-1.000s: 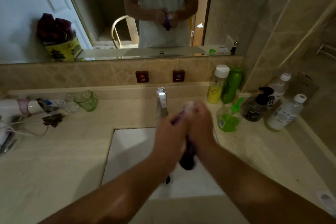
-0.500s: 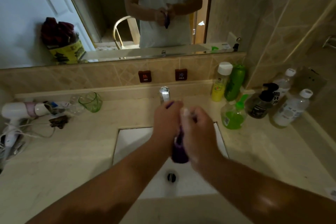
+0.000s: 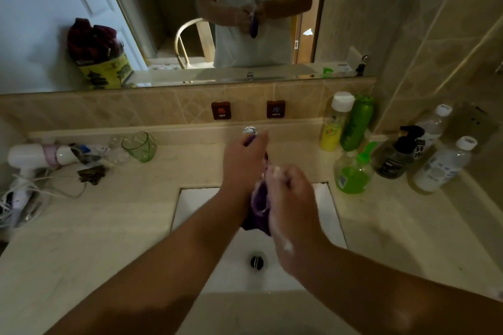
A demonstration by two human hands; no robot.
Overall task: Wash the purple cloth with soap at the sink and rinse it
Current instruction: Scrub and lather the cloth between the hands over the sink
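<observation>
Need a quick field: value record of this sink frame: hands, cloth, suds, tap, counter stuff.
left hand: left hand grips the upper part of the purple cloth
right hand: right hand grips the cloth beside it, white suds on fingers and wrist
cloth: bunched between both hands, hanging over the sink
tap: tap mostly hidden behind left hand; no water stream visible
drain: drain open, uncovered
counter right: green soap bottle, other bottles
counter left: green cup, hair dryer
</observation>
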